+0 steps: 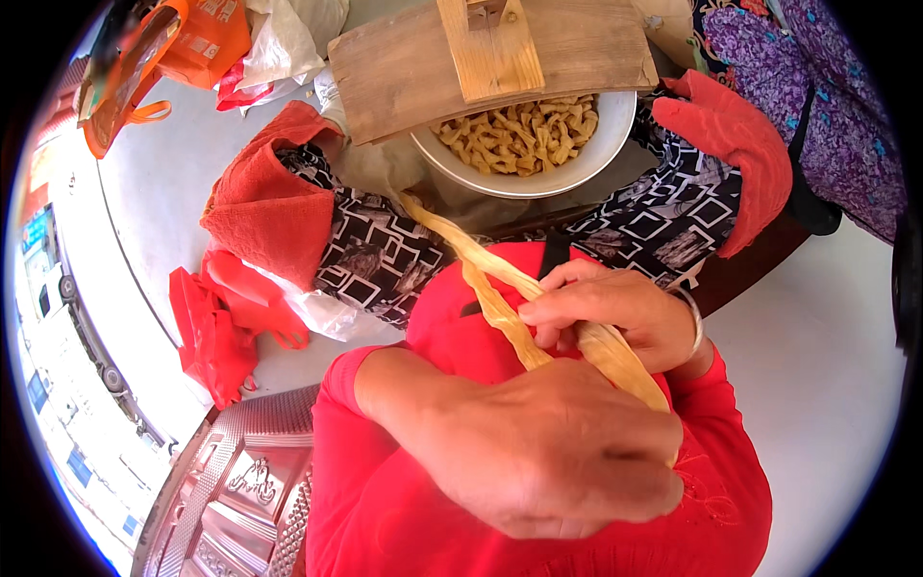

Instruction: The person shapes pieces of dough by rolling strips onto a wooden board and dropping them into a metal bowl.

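Note:
Over my lap, in front of my red top, both hands hold a long, pale yellow husk-like strip (620, 363). My right hand (615, 308) pinches it between thumb and fingers, and it runs up to the left in two twisted lengths. Closer to me, my left hand (562, 452) is closed in a fist, reaching across to the right. The strip's near end passes down to that fist, and its second length disappears beneath it. Beyond my lap, a white bowl (625, 125) holds many small, curled yellowish pieces (519, 139).
A wooden board (577, 53) with a wooden crosspiece (490, 58) partly covers the bowl. Red towels (264, 207) lie over my patterned trouser legs. Red plastic bags (216, 327) and an orange bag (202, 43) are at left; purple floral cloth (836, 106) is at far right.

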Action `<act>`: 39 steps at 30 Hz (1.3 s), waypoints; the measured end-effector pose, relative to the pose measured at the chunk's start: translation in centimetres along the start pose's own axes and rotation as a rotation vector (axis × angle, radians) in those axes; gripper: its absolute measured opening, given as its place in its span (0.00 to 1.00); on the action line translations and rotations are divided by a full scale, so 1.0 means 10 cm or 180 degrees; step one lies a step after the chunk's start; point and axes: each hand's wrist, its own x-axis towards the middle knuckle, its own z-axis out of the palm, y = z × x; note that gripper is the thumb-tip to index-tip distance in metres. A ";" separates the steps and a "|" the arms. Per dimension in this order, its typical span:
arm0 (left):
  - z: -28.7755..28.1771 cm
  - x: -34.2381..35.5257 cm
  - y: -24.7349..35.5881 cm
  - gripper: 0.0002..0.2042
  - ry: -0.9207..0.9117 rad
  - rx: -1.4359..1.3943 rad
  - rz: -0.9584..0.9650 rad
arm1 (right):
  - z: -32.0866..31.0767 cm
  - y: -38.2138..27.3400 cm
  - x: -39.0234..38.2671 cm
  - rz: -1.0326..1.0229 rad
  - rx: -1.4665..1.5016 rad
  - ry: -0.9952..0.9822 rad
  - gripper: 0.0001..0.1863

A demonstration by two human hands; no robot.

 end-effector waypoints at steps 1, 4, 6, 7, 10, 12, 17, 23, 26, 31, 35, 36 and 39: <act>-0.02 0.04 0.09 0.06 0.0023 0.0021 0.0082 | 0.02 -0.03 -0.03 0.0150 -0.0668 0.0117 0.23; -0.29 -0.03 0.25 0.08 0.0098 0.0344 0.0116 | -0.03 -0.07 -0.27 0.0517 -0.1838 0.1512 0.17; -0.58 -0.24 0.23 0.09 0.0456 0.0497 -0.0160 | -0.08 -0.22 -0.60 0.0621 -0.1436 0.2525 0.14; -0.57 -0.41 0.25 0.09 0.1062 0.0539 -0.0289 | -0.15 -0.26 -0.68 0.0243 -0.2002 0.2664 0.12; -0.70 -0.88 0.59 0.10 0.2397 0.0309 -0.0270 | -0.30 -0.32 -1.10 0.0525 -0.3206 0.4501 0.10; -0.77 -0.99 0.86 0.10 0.3424 0.0565 0.0193 | -0.63 -0.57 -1.52 0.0260 -0.2445 0.5593 0.09; -0.83 -1.31 0.87 0.10 0.3713 0.1849 -0.0404 | -1.13 -0.90 -2.64 0.1475 -0.2800 0.5755 0.09; -0.60 -0.61 -0.12 0.04 0.2249 0.3308 -0.1810 | -0.34 -0.43 -0.99 0.1934 -0.1539 0.2222 0.09; -0.76 -0.59 -0.71 0.07 0.1095 0.3800 -0.2052 | -0.15 -0.14 -0.50 0.1504 -0.1588 0.1690 0.07; -0.55 -0.38 -0.73 0.20 0.0044 0.2784 -0.1677 | -0.02 0.24 -0.15 0.1341 -0.2539 0.1443 0.11; -0.41 -0.45 -0.75 0.13 0.0790 0.2169 -0.2299 | -0.06 0.28 -0.06 0.1214 -0.2670 0.1255 0.11; -0.47 -0.56 -0.78 0.08 0.0510 0.2547 -0.2416 | -0.11 0.24 -0.07 0.1506 -0.2662 0.1043 0.12; -0.61 -0.81 -0.64 0.04 0.1271 0.2602 -0.2473 | -0.37 0.20 -0.31 0.1509 -0.2395 0.0829 0.12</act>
